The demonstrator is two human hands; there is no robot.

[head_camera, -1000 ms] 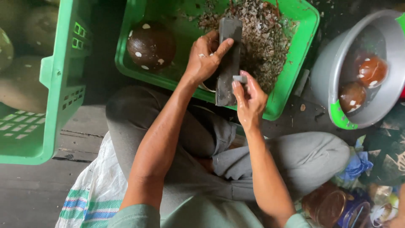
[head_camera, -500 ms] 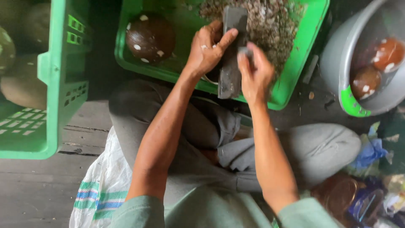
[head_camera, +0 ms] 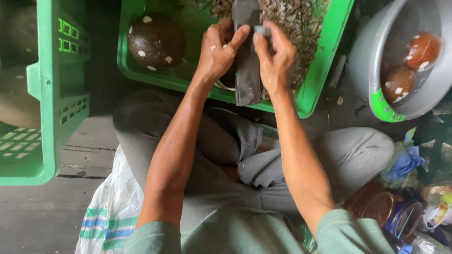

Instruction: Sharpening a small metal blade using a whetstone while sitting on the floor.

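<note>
A dark flat slab [head_camera: 247,70] stands tilted over the rim of a green crate [head_camera: 188,87] that holds grey-brown shavings [head_camera: 294,28]. My left hand [head_camera: 217,54] grips the slab's upper left side, thumb pressed on its face. A pale curved rim [head_camera: 227,86] shows under this hand. My right hand [head_camera: 275,59] pinches a small grey metal piece [head_camera: 262,30] against the slab's top, just right of the left thumb. A round brown coconut [head_camera: 156,41] with white spots lies in the crate, left of my hands.
A grey basin [head_camera: 372,51] at the right holds two brown coconuts [head_camera: 423,49]. A second green crate [head_camera: 47,94] stands at the left. My crossed legs [head_camera: 329,155] rest on a woven sack [head_camera: 113,207]. Tins and wrappers [head_camera: 376,207] lie at the lower right.
My right hand has slid from the slab's lower end up to its top, beside the left thumb. The left hand keeps its hold on the slab.
</note>
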